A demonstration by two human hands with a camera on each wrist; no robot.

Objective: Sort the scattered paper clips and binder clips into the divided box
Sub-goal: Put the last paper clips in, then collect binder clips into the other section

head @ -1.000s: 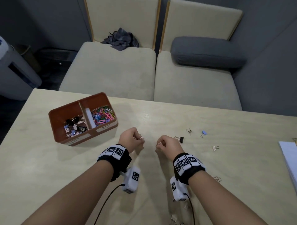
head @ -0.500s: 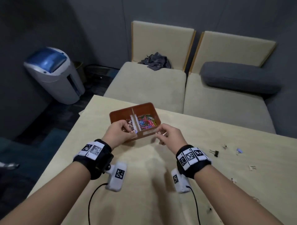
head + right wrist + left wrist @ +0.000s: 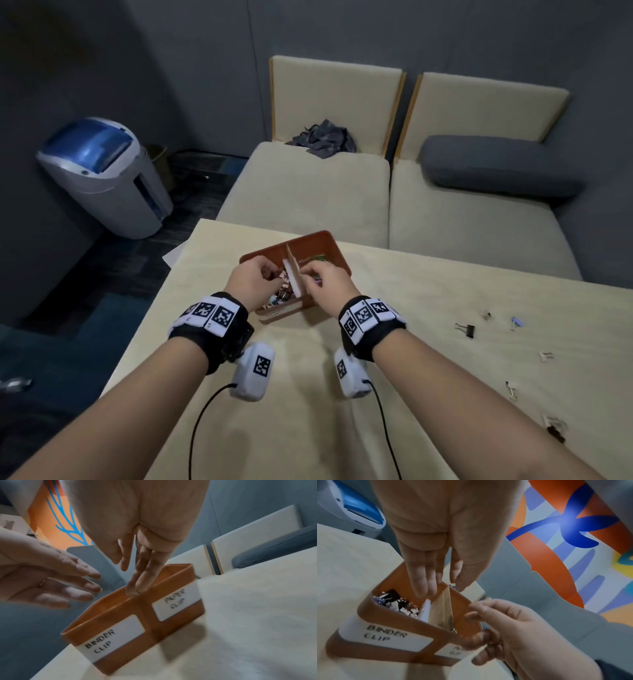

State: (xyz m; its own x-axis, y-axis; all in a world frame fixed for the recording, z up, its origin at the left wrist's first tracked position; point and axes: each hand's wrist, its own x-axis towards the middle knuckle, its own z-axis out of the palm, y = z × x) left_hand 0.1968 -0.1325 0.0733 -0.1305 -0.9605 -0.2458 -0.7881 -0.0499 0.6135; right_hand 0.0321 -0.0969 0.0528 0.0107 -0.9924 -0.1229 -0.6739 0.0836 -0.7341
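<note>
The brown divided box (image 3: 329,240) stands near the table's far left edge, labelled BINDER CLIP (image 3: 109,641) and PAPER CLIP. My left hand (image 3: 255,279) hovers over the binder clip half with straight fingers (image 3: 426,588) above the binder clips (image 3: 393,601), holding nothing. My right hand (image 3: 320,279) is over the paper clip half beside the divider (image 3: 442,608); in the right wrist view its fingers (image 3: 137,588) point straight down at the rim with nothing in them. Coloured paper clips (image 3: 317,258) show past it. Loose clips lie at the right: a black binder clip (image 3: 466,329), a blue one (image 3: 518,322) and several pale ones.
The table's left edge (image 3: 164,284) runs close beside the box, with a grey and blue bin (image 3: 102,178) on the floor beyond. A beige bench with a grey bolster (image 3: 496,168) and a dark cloth (image 3: 323,138) stands behind the table. Wrist camera cables trail below my forearms.
Both hands moved from the table's middle, each pinching a clip, up to the box. Now their fingers are straight over the two compartments and the clips no longer show in them.
</note>
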